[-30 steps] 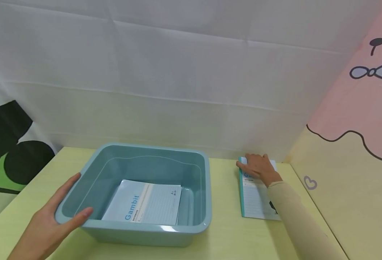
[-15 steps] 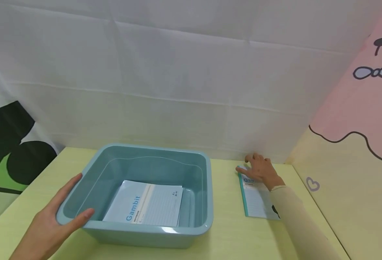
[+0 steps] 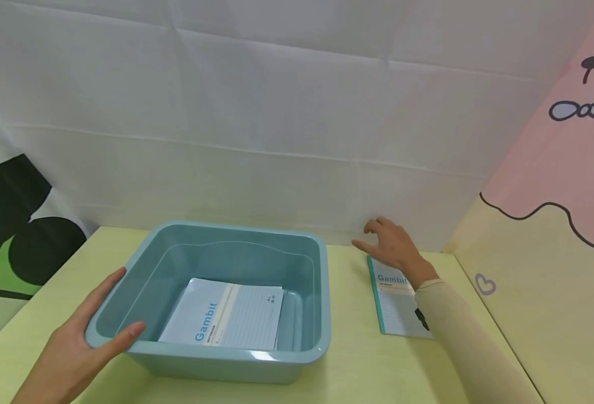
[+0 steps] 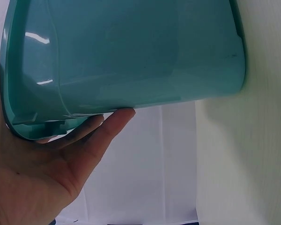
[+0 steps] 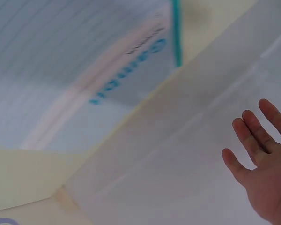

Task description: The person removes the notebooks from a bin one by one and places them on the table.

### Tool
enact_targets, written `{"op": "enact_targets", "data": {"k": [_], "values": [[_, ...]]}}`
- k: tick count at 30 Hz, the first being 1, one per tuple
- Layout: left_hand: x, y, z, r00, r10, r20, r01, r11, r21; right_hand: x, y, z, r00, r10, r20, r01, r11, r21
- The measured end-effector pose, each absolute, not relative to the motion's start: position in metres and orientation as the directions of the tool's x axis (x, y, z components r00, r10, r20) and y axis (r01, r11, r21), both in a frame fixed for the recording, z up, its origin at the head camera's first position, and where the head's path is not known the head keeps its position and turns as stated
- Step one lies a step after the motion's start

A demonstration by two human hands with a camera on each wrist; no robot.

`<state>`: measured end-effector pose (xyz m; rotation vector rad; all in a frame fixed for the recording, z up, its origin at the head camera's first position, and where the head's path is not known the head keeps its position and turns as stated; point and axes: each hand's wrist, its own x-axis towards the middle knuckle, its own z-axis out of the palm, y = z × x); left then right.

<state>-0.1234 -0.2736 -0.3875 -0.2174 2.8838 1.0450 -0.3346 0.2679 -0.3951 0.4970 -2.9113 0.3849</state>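
Observation:
A blue-green plastic basin [image 3: 211, 367] stands on the table. My left hand [image 3: 72, 350] grips its near left corner, thumb over the rim and fingers beneath it; the left wrist view shows those fingers [image 4: 114, 122] along the basin's outer wall. Inside the basin lies a "Gambit" notebook [image 3: 248, 317] with another edge showing under it. To the right, a second "Gambit" notebook [image 3: 398, 308] with a teal spine lies on the table. Just beyond its top edge my right hand [image 3: 392, 247] hovers with nothing in it, fingers spread in the right wrist view, apart from the notebook.
A white cloth wall [image 3: 277, 140] rises right behind the pale yellow table [image 3: 347, 359]. On the right a printed side panel [image 3: 544, 292] borders the table, and a patterned cloth [image 3: 24, 235] hangs at the left.
My right hand drew the right notebook slightly toward me, then let go and rose up and left off it. My left hand keeps its grip on the basin, which stays put.

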Motion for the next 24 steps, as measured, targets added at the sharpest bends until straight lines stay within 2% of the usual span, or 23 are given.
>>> {"op": "enact_targets", "data": {"k": [11,24], "values": [[-0.133,-0.278,-0.387,-0.99,-0.089,-0.106,-0.137,0.756,0.64,-0.321,0.206,-0.343,-0.867,-0.408,0.286,-0.477,0.845,-0.241],[-0.135,-0.279,-0.386,-0.992,-0.085,-0.09,-0.123,0.761,0.637,-0.304,0.146,-0.301,-0.753,-0.549,0.364,-0.643,0.73,-0.23]]}}
